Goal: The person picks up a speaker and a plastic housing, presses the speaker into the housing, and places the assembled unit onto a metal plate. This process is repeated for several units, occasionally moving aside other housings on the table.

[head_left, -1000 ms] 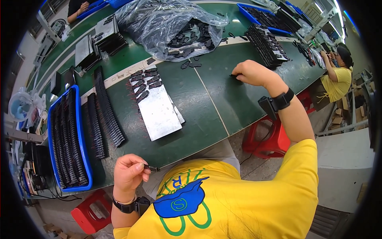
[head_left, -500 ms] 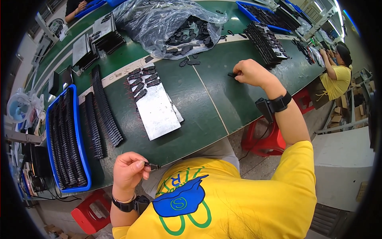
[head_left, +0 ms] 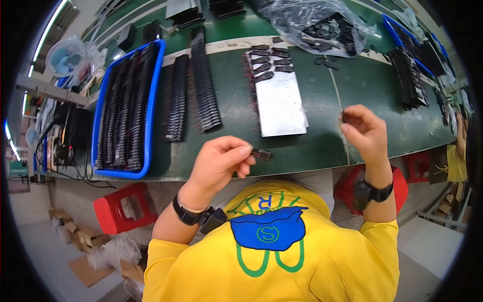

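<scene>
Between the thumb and fingertips of my left hand (head_left: 217, 162) is a small black rectangular part (head_left: 262, 154), held over the near edge of the table. My right hand (head_left: 366, 132) is raised to the right of it, thumb and fingers pinching a small dark piece (head_left: 343, 116), mostly hidden by the fingers. Between and beyond my hands lies a flat silvery plate (head_left: 279, 108). Rows of small black parts (head_left: 261, 68) with thin red wires lie along its far end and left edge. Neither hand touches the plate.
Left on the green table (head_left: 236, 95) stand a blue tray (head_left: 146, 173) of packed black parts and two long rows of black parts (head_left: 204, 83). A clear plastic bag (head_left: 297, 30) of black pieces lies at the back. Red stools (head_left: 123, 206) stand below the table's edge.
The view has swung left. My right hand has drawn back from the far right of the table toward my left hand. My left hand, still holding the black part, has come up over the table edge.
</scene>
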A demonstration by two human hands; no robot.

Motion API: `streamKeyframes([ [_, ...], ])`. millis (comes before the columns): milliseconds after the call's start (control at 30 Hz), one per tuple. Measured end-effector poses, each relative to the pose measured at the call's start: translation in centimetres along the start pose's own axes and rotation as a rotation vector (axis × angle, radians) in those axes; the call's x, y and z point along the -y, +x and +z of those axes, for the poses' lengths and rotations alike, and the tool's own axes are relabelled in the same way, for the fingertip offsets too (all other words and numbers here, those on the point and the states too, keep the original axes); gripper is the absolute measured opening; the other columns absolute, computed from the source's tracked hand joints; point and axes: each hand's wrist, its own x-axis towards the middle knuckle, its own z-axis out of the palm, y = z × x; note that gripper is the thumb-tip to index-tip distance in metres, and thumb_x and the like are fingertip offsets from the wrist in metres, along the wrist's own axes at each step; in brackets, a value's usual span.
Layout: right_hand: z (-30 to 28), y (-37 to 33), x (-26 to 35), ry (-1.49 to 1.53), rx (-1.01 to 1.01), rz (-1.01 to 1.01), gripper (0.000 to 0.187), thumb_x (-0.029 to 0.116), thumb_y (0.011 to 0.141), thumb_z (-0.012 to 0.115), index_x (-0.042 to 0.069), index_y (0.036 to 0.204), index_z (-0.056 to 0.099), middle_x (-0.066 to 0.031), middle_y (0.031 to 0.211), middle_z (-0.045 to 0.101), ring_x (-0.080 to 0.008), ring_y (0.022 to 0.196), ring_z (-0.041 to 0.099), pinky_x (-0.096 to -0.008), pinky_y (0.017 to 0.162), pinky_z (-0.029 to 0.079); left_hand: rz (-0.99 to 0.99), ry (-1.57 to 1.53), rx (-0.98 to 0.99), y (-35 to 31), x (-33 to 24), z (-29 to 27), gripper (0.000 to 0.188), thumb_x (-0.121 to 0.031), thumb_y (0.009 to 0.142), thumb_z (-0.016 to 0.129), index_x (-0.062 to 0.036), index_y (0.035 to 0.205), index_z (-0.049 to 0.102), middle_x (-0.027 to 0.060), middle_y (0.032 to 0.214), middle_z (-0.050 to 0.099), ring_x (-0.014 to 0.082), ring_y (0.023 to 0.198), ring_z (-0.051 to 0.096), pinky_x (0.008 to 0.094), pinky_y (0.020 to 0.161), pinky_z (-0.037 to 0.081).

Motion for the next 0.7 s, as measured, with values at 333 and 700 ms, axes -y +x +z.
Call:
streamKeyframes([
  [333,10.1,-1.2,4.2,-0.413,0.237,-0.654,0.031,-0.003,0.067,0.072,0.0,0.096,0.063,-0.0136,0.09,0.062,-0.0263,0.074,0.062,-0.0326,0.062,0.051,0.074,-0.06,-0.051,-0.4,0.7,0.8,0.01,-0.007,0.09,0.06,0.0008,0.096,0.064,0.0129,0.078,0.068,0.0153,0.058,0.064,0.0244,0.05,0.053],
  [700,11.2,-1.9,3.6,-0.557,0.178,-0.66,0.03,-0.004,0.066,0.071,-0.002,0.095,0.062,-0.0156,0.09,0.066,-0.0302,0.075,0.066,-0.0353,0.064,0.054,0.01,-0.125,0.012,-0.3,1.2,0.8,0.016,-0.011,0.093,0.057,0.0023,0.098,0.063,0.0155,0.083,0.069,0.0175,0.064,0.067,0.0274,0.056,0.056],
])
